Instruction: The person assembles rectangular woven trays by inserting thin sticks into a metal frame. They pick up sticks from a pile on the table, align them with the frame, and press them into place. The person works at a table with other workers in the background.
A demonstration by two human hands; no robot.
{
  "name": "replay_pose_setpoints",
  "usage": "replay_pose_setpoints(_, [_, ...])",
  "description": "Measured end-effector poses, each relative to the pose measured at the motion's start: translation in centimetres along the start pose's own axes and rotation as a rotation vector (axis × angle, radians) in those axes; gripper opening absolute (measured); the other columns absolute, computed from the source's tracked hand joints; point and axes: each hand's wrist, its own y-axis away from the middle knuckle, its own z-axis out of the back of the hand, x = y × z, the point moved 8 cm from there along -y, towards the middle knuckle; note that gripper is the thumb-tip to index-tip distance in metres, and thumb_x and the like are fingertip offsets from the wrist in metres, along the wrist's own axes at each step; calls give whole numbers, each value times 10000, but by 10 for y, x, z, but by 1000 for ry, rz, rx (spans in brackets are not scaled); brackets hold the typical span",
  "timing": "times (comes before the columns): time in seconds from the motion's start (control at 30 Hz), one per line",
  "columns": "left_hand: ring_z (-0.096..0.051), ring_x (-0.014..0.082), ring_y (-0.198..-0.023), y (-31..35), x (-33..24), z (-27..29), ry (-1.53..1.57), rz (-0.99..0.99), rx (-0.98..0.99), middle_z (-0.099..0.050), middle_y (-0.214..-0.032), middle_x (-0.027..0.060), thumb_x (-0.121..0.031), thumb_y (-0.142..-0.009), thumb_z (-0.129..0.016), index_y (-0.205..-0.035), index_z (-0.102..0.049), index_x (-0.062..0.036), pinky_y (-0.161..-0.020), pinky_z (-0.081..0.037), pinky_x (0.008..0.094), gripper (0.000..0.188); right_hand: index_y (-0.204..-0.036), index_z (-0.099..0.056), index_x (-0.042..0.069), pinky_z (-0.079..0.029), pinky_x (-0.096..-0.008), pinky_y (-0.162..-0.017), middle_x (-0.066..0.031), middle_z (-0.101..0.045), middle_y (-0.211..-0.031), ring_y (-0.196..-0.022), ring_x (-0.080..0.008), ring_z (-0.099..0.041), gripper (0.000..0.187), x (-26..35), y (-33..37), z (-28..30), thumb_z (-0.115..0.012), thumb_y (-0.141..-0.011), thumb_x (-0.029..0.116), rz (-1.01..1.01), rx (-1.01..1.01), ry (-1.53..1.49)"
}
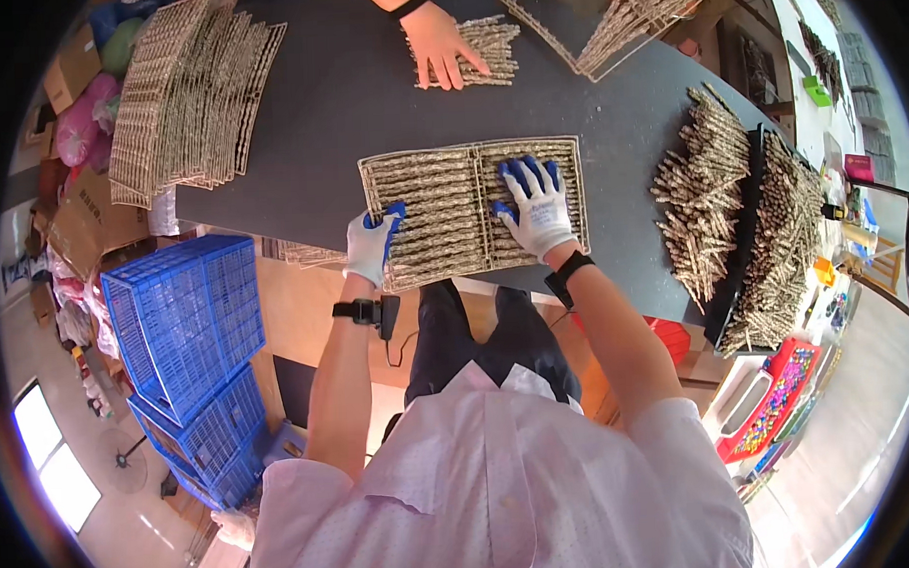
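Note:
In front of me a rectangular wire rack (479,211) lies flat at the table's near edge, split by a middle bar. Rows of knobbly, twisted grey-brown sticks (434,223) fill both halves. My left hand (370,245), in a white glove with blue fingertips, grips the rack's left edge. Gloved the same way, my right hand (538,206) rests palm down on the sticks in the right half, fingers spread. It covers part of those sticks.
Across the dark table (338,98), another person's hand (438,42) presses a stick bundle (488,50). Filled racks (193,103) are stacked far left; another rack (636,22) is far right. Loose sticks (707,190) lie right, beside a black tray (741,239). Blue crates (190,313) stand left.

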Motion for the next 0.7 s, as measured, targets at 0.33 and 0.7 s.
replay_pose_setpoints(0.33, [-579, 91, -715, -19, 23, 8, -77, -229, -23, -708, -856, 40, -128, -856, -702, -1062, -694, 28, -706, -504, 292, 258, -1397, -479, 197, -191, -538, -1158, -75, -412, -1483, -1407, -288, -311, 568, -2, 0, -3, -611, -885, 405, -61, 11, 47])
replay_pose_setpoints(0.7, [-538, 130, -652, -74, 66, 4, -84, 65, 30, -636, -790, 22, -294, -827, -761, -1065, -672, 26, -624, -463, 319, 408, -1449, -415, 183, -208, -524, -1154, -89, -414, -1482, -1406, -280, -319, 658, 2, 0, 1, -612, -880, 446, -86, -20, 74])
